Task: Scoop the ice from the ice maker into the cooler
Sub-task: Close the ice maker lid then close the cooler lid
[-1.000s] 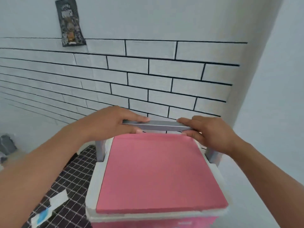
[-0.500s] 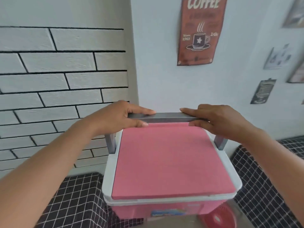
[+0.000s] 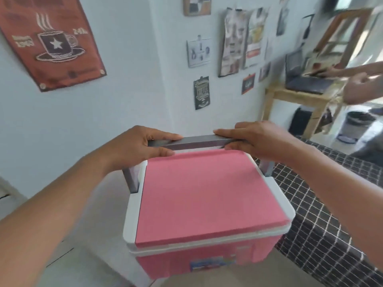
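A pink cooler (image 3: pixel 204 200) with a white rim and a closed pink lid hangs in front of me, held up by its grey handle (image 3: pixel 196 141). My left hand (image 3: pixel 137 147) grips the handle's left end. My right hand (image 3: pixel 256 139) grips its right end. The handle stands upright over the far edge of the lid. A label shows on the cooler's front face. No ice maker and no scoop are in view.
A surface with a black-and-white checked cloth (image 3: pixel 323 214) lies to the right. A white wall with a coffee poster (image 3: pixel 51 40) and small pictures is ahead. At the far right stand a wooden table (image 3: pixel 294 96) with a laptop and another person's arms (image 3: pixel 360 83).
The view has swung to the right, from the brick-patterned wall to the poster wall and the wooden table. Both hands have kept their grip on the cooler's handle, carrying it along.
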`<state>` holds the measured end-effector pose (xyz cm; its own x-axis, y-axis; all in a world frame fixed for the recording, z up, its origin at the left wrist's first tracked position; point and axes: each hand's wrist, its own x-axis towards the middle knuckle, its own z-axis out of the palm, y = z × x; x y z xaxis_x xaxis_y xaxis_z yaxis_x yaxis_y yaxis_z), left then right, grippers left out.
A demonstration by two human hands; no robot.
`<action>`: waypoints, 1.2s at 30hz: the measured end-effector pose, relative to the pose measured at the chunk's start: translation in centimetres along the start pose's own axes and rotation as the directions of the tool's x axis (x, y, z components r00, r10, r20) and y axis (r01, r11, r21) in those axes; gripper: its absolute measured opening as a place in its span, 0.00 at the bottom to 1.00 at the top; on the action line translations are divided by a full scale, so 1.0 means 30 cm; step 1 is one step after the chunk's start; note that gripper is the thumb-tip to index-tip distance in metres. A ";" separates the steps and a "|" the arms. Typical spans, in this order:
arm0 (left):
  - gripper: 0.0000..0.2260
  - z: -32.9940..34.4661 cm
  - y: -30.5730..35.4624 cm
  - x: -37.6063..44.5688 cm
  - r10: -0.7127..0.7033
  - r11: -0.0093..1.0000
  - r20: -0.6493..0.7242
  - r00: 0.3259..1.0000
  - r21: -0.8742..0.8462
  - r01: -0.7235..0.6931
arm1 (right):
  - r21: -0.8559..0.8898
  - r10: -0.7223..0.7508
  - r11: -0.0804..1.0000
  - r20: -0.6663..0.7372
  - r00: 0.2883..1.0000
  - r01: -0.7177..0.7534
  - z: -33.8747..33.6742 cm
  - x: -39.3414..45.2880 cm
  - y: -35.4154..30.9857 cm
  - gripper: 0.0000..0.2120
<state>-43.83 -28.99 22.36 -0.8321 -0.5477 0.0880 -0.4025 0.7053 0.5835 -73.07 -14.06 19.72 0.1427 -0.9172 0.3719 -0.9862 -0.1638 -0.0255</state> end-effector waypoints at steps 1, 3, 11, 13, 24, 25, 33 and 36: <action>0.18 0.029 0.023 0.063 0.027 0.999 0.018 0.999 -0.023 -0.026 | 0.000 0.034 0.999 0.001 0.999 -0.034 -0.013 -0.046 0.042 0.27; 0.17 0.086 0.077 0.177 0.086 0.996 0.079 0.993 -0.028 -0.084 | -0.023 0.099 0.995 -0.017 0.995 -0.099 -0.038 -0.129 0.118 0.26; 0.18 0.251 0.254 0.551 0.321 0.947 0.160 0.934 -0.040 -0.318 | -0.135 0.347 0.925 -0.084 0.934 -0.356 -0.142 -0.344 0.351 0.23; 0.18 0.300 0.304 0.656 0.369 0.929 0.174 0.913 -0.035 -0.368 | -0.148 0.405 0.897 -0.099 0.909 -0.416 -0.165 -0.393 0.412 0.22; 0.18 0.696 0.534 1.154 0.532 0.844 0.328 0.780 -0.139 -0.518 | -0.244 0.562 0.769 -0.181 0.807 -0.591 -0.166 -0.668 0.745 0.27; 0.17 0.742 0.550 1.192 0.552 0.830 0.343 0.760 -0.144 -0.538 | -0.256 0.580 0.752 -0.178 0.795 -0.607 -0.157 -0.696 0.769 0.26; 0.19 0.999 0.598 1.369 0.660 0.750 0.338 0.671 -0.240 -0.617 | -0.294 0.708 0.638 -0.141 0.692 -0.712 -0.099 -0.856 0.910 0.19; 0.19 1.056 0.617 1.412 0.669 0.741 0.336 0.663 -0.232 -0.630 | -0.287 0.726 0.620 -0.142 0.673 -0.730 -0.063 -0.891 0.958 0.19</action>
<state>-98.62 -24.89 11.30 -0.9493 0.2595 0.1774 0.3142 0.7635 0.5643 -105.38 6.43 10.82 -0.6321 -0.6846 0.3630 -0.7400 0.6722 -0.0210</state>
